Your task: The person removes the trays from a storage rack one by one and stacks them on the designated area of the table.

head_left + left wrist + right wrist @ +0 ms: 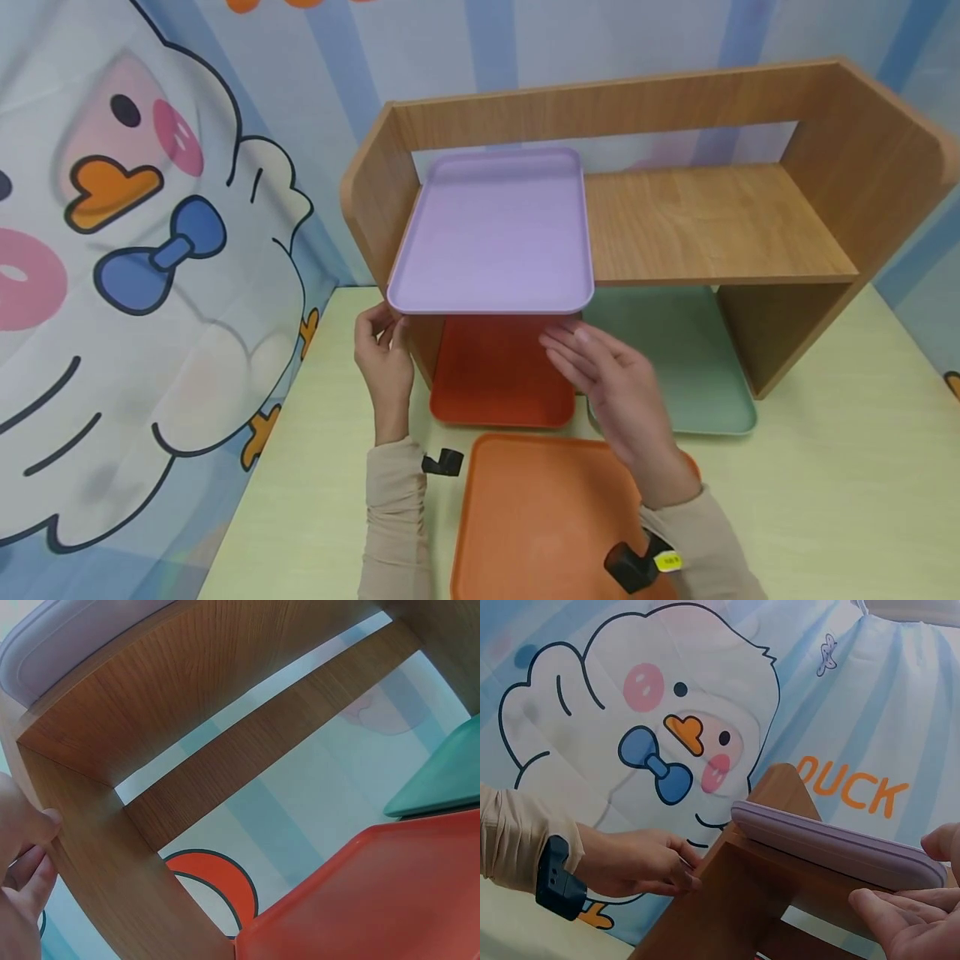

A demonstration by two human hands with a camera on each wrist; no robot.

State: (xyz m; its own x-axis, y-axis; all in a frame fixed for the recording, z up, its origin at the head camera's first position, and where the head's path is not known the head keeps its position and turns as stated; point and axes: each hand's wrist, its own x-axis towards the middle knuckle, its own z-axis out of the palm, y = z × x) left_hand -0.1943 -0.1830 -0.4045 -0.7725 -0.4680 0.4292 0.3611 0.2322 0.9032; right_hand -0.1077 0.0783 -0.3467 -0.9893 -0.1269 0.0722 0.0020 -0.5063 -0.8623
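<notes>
A lilac tray lies on the upper board of a wooden shelf, at its left side, its near edge overhanging the board. At the front edge of the shelf's left side panel, my left hand holds on with bent fingers; the left wrist view shows its fingertips against that edge. My right hand is at the tray's near right corner with fairly straight fingers. In the right wrist view its fingers are beneath the tray's edge and its thumb is above; firm contact cannot be told.
Under the upper board lie a red tray on the left and a green tray on the right. An orange tray is on the pale table in front, partly behind my right forearm. A duck-printed curtain hangs at the left.
</notes>
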